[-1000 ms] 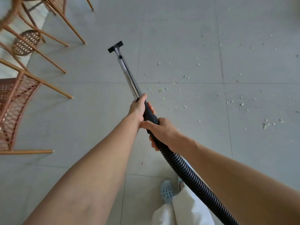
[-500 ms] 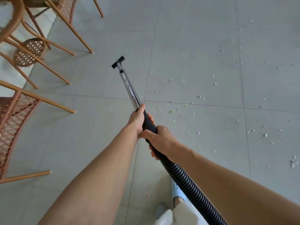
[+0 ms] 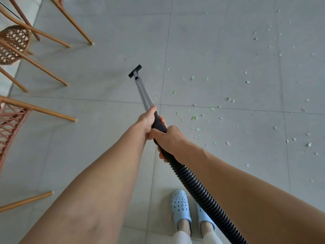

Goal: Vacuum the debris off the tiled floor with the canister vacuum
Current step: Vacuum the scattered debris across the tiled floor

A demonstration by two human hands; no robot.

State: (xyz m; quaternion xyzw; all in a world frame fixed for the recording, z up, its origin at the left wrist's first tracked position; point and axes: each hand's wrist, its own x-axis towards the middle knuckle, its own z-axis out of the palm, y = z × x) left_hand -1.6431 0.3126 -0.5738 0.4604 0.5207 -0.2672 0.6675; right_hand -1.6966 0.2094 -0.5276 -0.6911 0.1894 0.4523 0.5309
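I see both hands clamped on the black grip, left hand (image 3: 146, 120) ahead of right hand (image 3: 171, 140), silver wand (image 3: 143, 92), black nozzle (image 3: 135, 71) on the tiled floor (image 3: 105, 67), ribbed hose (image 3: 198, 189) trailing behind, green debris (image 3: 194, 118) right of the wand.

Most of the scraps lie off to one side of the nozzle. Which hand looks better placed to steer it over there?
Probably the left hand: it grips furthest forward, by the metal tube, so it guides the nozzle toward the debris.

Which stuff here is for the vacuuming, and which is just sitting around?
For the job: vacuum wand, black nozzle, hose, paper bits, tiled floor, left hand, right hand.

Just around: wicker chairs, blue clogs.
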